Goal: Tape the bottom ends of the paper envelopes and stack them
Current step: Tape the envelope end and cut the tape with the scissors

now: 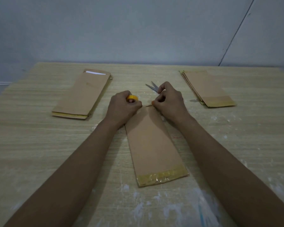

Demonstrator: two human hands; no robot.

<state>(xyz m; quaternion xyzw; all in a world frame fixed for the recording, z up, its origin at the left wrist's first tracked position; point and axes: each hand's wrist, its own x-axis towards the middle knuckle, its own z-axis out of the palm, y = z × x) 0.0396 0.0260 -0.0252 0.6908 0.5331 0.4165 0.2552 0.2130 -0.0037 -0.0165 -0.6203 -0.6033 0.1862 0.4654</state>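
A brown paper envelope lies lengthwise in the middle of the wooden table, with a strip of yellowish tape across its near end. My left hand grips a yellow tape roll at the envelope's far left corner. My right hand pinches the tape's free end at the far right corner. The envelope's far edge is mostly hidden by both hands.
A stack of brown envelopes lies at the back left, a white sheet showing at its top. Another envelope stack with taped near ends lies at the back right. Scissors lie behind my right hand. White smears mark the table's near part.
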